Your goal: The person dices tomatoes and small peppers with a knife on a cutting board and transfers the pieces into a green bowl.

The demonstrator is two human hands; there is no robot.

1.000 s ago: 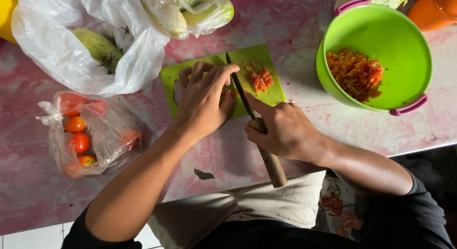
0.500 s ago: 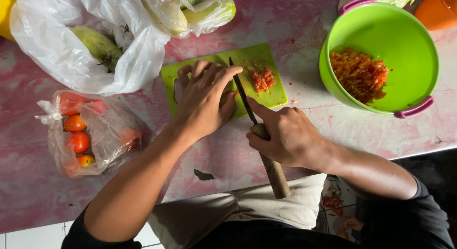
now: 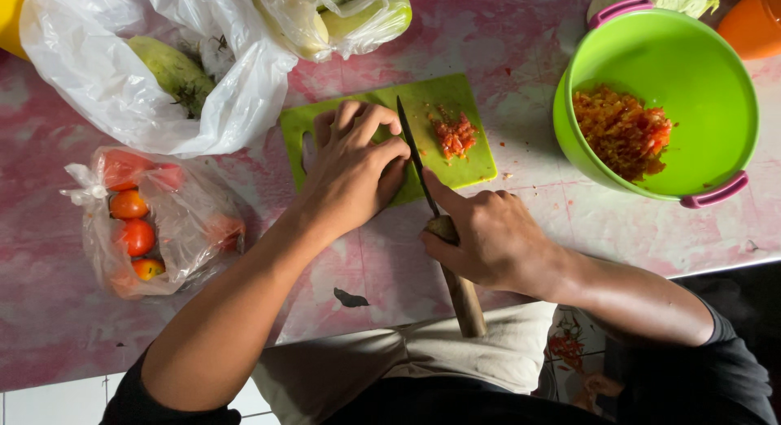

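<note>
Knife (image 3: 416,161): lying blade-down across the green cutting board (image 3: 476,161), running from the board's far edge back toward the person, its tip pointing away.
Knife handle: a wooden handle sticking out behind the right hand (image 3: 488,238), reaching past the table edge.
Right hand: wrapping closed around the handle, forefinger stretching along the back of the blade.
Left hand (image 3: 354,169): resting palm-down on the board just left of the blade, fingers curling over something I cannot make out; whatever is under it is hidden.
Blade and left hand: sitting right beside each other, the knuckles nearly touching the flat of the blade.
Chopped pile (image 3: 454,135): a small heap of red bits lying on the board just right of the blade, apart from both hands.
Cutting board: sitting on the pink marbled table (image 3: 537,43), under both the left hand and the blade.
Green bowl (image 3: 700,75): standing well to the right of the board, with pink handles, holding more chopped red and orange bits.
Tomato bag (image 3: 146,226): a clear plastic bag of red and orange tomatoes lying to the left of the left forearm.
White bag (image 3: 122,75): lying at the far left, holding a green vegetable.
Clear bag (image 3: 342,14): lying beyond the board, holding pale green vegetables.
</note>
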